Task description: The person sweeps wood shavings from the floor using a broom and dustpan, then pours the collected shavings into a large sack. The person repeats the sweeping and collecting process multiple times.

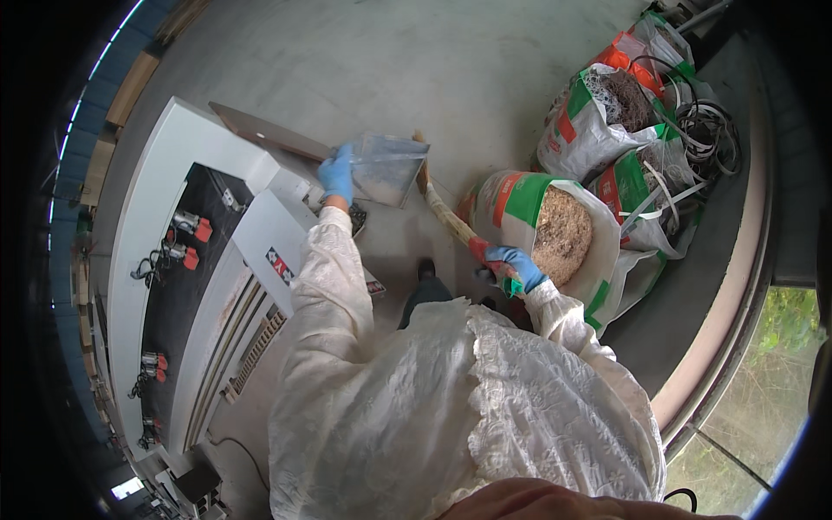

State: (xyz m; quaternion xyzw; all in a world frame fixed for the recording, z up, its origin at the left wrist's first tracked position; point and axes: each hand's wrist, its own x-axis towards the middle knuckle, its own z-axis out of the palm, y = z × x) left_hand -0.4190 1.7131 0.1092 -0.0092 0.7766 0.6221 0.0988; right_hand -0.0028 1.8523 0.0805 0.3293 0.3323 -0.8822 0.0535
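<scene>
My left hand (336,176), in a blue glove, grips the edge of a flat grey metal-looking pan (386,178), probably a dustpan, held out over the floor. In a blue glove too, my right hand (516,267) is closed around the red and green end of a short broom (449,217). The broom's pale shaft slants up and left, and its far tip reaches the pan's right edge; whether they touch I cannot tell. Right beside my right hand stands an open white and green sack (563,234) filled with sawdust (563,232).
More sacks stand behind at the right, one with tangled netting or fibres (620,97), along with coiled straps (706,139). A white machine (143,217) with red and grey motor units fills the left. A brown board (269,132) sticks out from it. At the lower right is a window (771,373).
</scene>
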